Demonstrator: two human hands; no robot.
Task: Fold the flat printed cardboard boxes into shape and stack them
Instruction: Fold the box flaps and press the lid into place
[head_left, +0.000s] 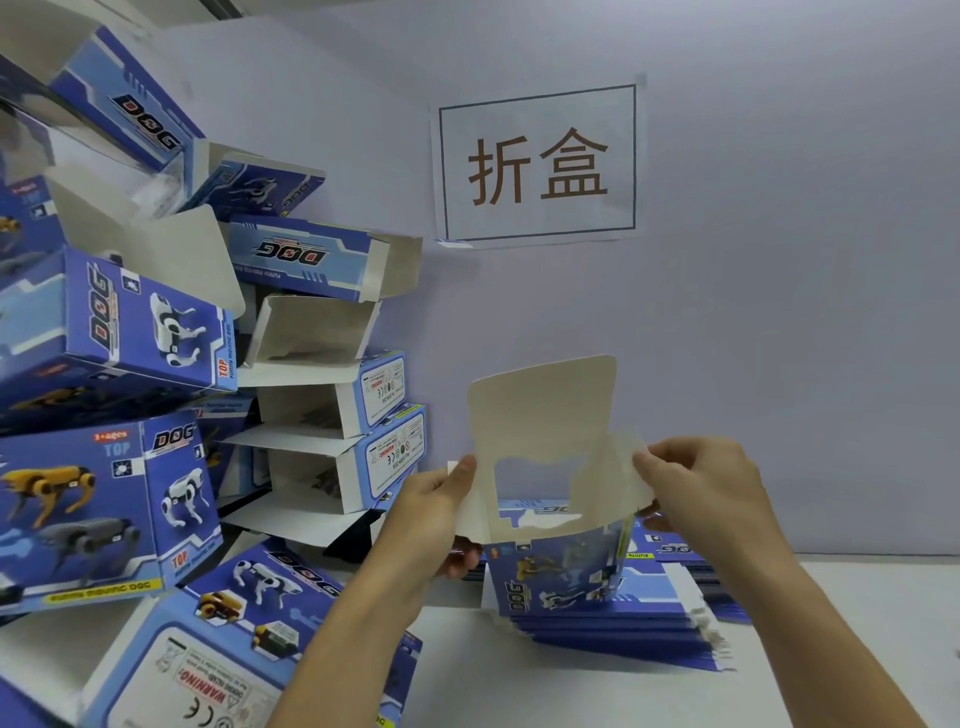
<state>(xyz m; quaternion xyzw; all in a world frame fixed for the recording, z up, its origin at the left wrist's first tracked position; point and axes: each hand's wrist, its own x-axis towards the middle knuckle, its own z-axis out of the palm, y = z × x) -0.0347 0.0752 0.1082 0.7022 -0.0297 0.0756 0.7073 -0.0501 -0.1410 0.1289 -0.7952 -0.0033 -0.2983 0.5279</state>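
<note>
Box (558, 525) half-formed btwn both hands, left hand (436, 512) & right hand (701, 488) each pinching a side flap; folded pile (156, 415) left of fingers, flat stack (623, 618) below still to do.

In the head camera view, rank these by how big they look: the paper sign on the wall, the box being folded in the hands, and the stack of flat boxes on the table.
1. Paper sign.
2. Box being folded, close behind; it is nearer the camera, so true size is unsure.
3. Stack of flat boxes, partly hidden.
</note>
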